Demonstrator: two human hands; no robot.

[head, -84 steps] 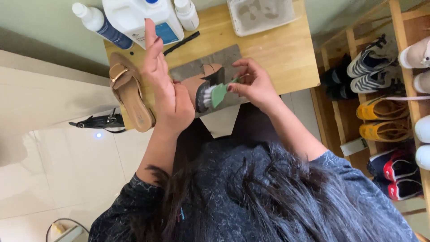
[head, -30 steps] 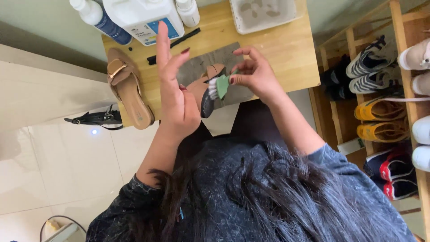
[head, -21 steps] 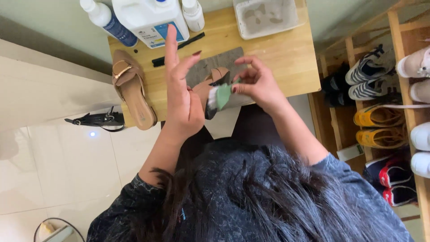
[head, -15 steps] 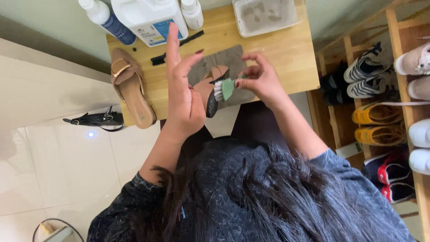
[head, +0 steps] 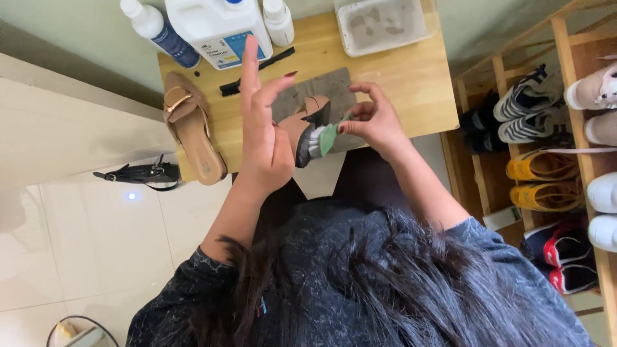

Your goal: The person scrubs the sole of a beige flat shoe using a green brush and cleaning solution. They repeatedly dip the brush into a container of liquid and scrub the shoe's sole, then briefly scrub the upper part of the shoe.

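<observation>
My left hand (head: 265, 138) holds a tan flat shoe (head: 302, 125) upright over the wooden table (head: 411, 90), fingers stretched up along it. My right hand (head: 373, 119) grips a small green-handled brush (head: 323, 138) whose white bristles press against the shoe's dark sole edge. A grey cloth (head: 324, 90) lies on the table under both hands. The matching tan shoe (head: 189, 128) with a gold buckle lies at the table's left edge, partly hanging over it.
Behind the hands stand a large white jug (head: 218, 29), a spray bottle (head: 157, 29) and a small white bottle (head: 278, 20). A black brush (head: 257, 71) and a white tray (head: 382, 26) lie there too. A shoe rack (head: 553, 148) stands right; a black strap (head: 132, 175) lies on the floor.
The green brush has shifted a little along the shoe's edge while my left hand keeps the shoe up. The view has drifted slightly; nothing on the table has moved.
</observation>
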